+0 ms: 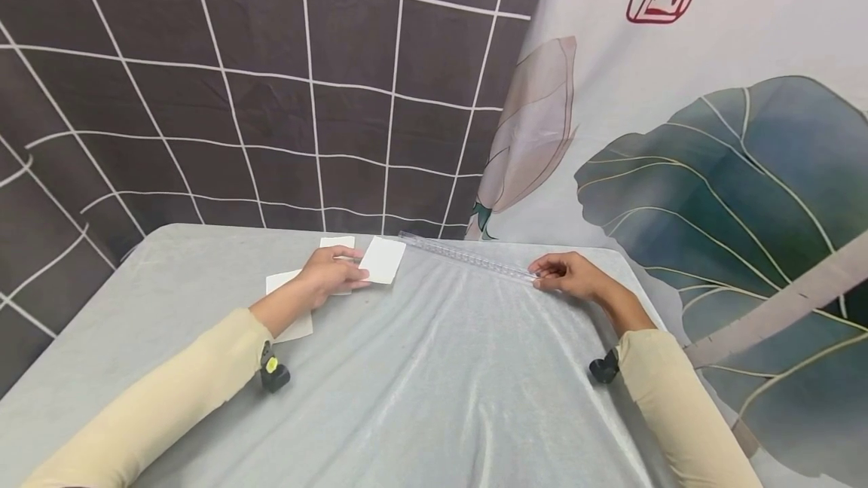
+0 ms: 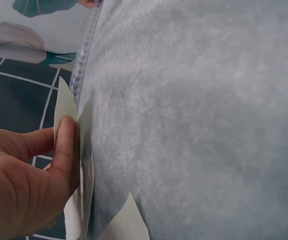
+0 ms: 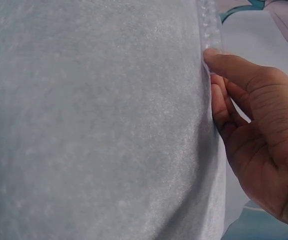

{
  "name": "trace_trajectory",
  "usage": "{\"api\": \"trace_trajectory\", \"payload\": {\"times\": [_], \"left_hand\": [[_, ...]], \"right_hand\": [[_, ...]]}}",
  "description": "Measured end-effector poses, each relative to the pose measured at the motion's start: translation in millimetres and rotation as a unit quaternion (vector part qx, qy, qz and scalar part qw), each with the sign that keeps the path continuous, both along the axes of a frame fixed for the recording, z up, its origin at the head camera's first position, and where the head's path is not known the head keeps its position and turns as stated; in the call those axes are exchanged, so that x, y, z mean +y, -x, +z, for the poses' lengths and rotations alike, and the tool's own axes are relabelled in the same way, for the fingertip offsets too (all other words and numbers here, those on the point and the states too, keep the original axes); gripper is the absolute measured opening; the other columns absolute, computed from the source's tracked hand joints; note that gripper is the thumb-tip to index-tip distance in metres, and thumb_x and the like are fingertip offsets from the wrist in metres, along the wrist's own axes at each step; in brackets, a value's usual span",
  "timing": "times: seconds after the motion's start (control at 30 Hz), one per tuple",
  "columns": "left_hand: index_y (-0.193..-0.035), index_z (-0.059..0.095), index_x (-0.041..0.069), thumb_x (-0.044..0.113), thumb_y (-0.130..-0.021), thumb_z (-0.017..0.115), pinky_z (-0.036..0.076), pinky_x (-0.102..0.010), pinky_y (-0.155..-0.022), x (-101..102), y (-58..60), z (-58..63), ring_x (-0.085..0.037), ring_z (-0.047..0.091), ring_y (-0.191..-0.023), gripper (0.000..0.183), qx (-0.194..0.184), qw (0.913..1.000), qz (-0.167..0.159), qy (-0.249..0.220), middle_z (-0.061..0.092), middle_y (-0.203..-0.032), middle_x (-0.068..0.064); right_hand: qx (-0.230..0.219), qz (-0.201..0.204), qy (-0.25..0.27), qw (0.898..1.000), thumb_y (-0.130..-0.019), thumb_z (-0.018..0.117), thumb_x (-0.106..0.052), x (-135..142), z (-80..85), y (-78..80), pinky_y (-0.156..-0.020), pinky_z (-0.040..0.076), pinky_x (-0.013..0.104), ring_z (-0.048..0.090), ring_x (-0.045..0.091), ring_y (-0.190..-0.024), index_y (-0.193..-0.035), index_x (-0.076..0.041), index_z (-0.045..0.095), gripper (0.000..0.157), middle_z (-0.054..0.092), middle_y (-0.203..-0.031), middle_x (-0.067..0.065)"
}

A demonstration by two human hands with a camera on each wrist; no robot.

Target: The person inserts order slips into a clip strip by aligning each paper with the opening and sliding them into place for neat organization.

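My left hand (image 1: 328, 274) pinches a small white paper card (image 1: 384, 260) between thumb and fingers, above the far part of the table. Beneath and beside this hand lie other white paper pieces (image 1: 296, 330), partly hidden by it. In the left wrist view the held card (image 2: 64, 102) is seen nearly edge-on. At the right, my right hand (image 1: 570, 275) grips the near end of a long, clear, ruler-like plastic strip (image 1: 468, 255). The thumb lies over the strip's end (image 3: 211, 30) in the right wrist view. The strip's far end reaches close to the held card.
A pale grey cloth with soft folds covers the table (image 1: 420, 398). Behind its far edge hangs a dark curtain (image 1: 258, 104) with white grid lines. A white curtain with a printed leaf (image 1: 712, 187) hangs at the right, near a pale slanted bar (image 1: 787, 307).
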State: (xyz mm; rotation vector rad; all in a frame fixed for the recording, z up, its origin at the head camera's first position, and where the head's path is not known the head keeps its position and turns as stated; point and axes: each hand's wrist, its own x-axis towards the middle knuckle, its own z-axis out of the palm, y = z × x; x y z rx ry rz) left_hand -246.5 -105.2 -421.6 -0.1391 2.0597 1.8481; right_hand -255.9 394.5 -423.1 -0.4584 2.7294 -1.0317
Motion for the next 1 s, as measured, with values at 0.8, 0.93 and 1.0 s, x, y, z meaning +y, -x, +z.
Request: {"api": "trace_trajectory", "payload": {"times": [0.8, 0.93, 1.0], "left_hand": [[-0.162, 0.046, -0.013, -0.015, -0.102, 0.065, 0.071, -0.032, -0.101, 14.3, 17.1, -0.3, -0.035, 0.077, -0.119, 0.063, -0.018, 0.9992, -0.02, -0.029, 0.056, -0.149, -0.034], [-0.162, 0.046, -0.012, -0.012, -0.103, 0.064, 0.071, -0.033, -0.101, 18.4, 18.7, 0.6, -0.038, 0.076, -0.125, 0.062, -0.018, 0.9993, -0.022, -0.023, 0.059, -0.147, -0.034], [-0.163, 0.046, -0.012, -0.01, -0.104, 0.064, 0.071, -0.034, -0.101, 20.7, 19.6, 0.7, -0.04, 0.076, -0.128, 0.062, -0.015, 0.9995, -0.023, -0.013, 0.06, -0.149, -0.035]], "right_hand": [[-0.011, 0.003, 0.001, 1.0, -0.1, 0.086, -0.011, 1.2, 3.4, 3.9, -0.079, 0.055, 0.017, 0.066, 0.002, -0.092, -0.128, 0.004, 0.079, 0.032, 0.083, -0.113, 0.019], [-0.011, 0.002, -0.003, 1.0, -0.1, 0.086, -0.012, 2.1, 3.4, 3.6, -0.079, 0.055, 0.017, 0.065, 0.002, -0.092, -0.127, 0.003, 0.08, 0.031, 0.083, -0.11, 0.016], [-0.015, -0.002, -0.002, 1.0, -0.1, 0.086, -0.011, 2.8, 2.8, 3.4, -0.08, 0.055, 0.016, 0.065, 0.001, -0.091, -0.127, 0.002, 0.08, 0.03, 0.083, -0.109, 0.014]]}}
